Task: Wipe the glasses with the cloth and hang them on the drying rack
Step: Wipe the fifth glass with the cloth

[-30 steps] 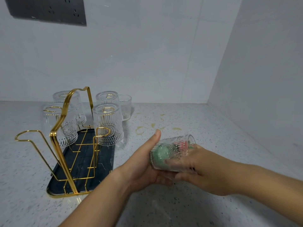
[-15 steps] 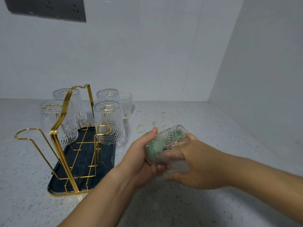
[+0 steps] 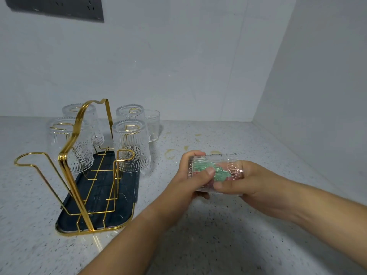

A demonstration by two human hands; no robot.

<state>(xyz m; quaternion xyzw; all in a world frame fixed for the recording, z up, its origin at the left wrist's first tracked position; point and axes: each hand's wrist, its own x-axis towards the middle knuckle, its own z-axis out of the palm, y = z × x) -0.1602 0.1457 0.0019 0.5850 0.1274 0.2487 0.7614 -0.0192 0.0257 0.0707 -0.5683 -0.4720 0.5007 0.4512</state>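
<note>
Glass, clear and ribbed, makes up the tumbler (image 3: 216, 161), which lies on its side in the air above the speckled counter (image 3: 218, 235), to the right of the gold wire drying rack (image 3: 75, 139) and well apart from it. The left hand (image 3: 190, 183) is clamped round its left end, thumb across the near wall. The right hand (image 3: 258, 185) grips the right end, thumb outside, with fingers that seem to reach inside against the green cloth (image 3: 206, 169) bunched within.

I judge the tumbler stiff, fairly light and breakable. The ribs give some purchase, but any damp would make it slippery, so the safest hold is round the wall near the thick base, not by the thin rim. The cloth is soft and folds to fit.

Four tumblers (image 3: 131, 145) hang upside down on the far hooks over the dark tray (image 3: 111, 205), and one more glass (image 3: 153, 124) stands on the counter beyond them. A near hook (image 3: 125, 155) is free, and lowering the mouth over it calls for a slow, straight approach to avoid knocking glass on metal
</note>
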